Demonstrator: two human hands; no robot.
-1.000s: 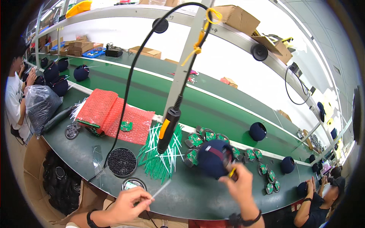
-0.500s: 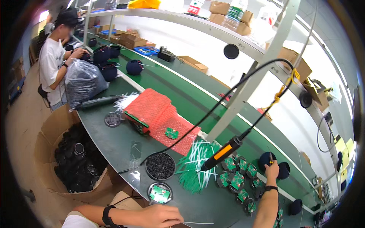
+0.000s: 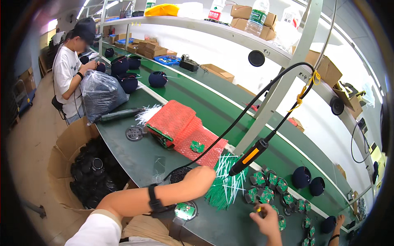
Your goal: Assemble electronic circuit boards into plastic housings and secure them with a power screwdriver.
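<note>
My left hand reaches over the near edge of a pile of thin green and white strips, its fingers hidden behind its back. It partly covers a round dish of small black parts. Under my left forearm lies a green circuit board in a round black housing. My right hand pinches a small yellow-handled tool, its kind unclear. This hand is beside several round black housings with green boards. An electric screwdriver hangs above the strips on a black cable.
A red bubble-wrap sheet bears a loose board. Dark round shells sit on the green belt. Another person's hand is at lower right. One co-worker stands at far left. A carton of black parts stands below the table.
My left hand has moved up and forward to the strips; the thin white strip by it is out of sight. My right hand has drawn back from the dark shells. The view has shifted.
</note>
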